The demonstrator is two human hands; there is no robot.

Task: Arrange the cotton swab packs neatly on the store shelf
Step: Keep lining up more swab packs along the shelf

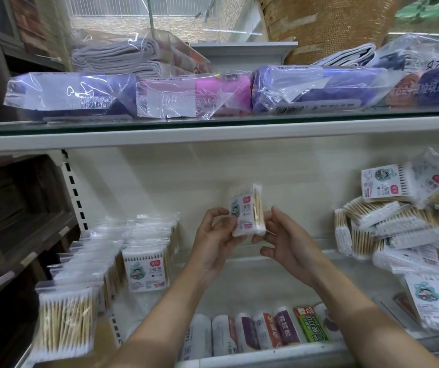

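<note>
A small cotton swab pack is held upright above the middle of the white shelf. My left hand grips its left edge and bottom. My right hand pinches its right side with thumb and fingers. Standing rows of swab packs fill the shelf's left part, front one facing me. A loose heap of swab packs lies jumbled at the right.
The glass shelf above carries bagged purple and pink rolls. Below the front edge sit rolls with coloured labels. A dark wooden unit stands at the left, and a slotted upright flanks the shelf.
</note>
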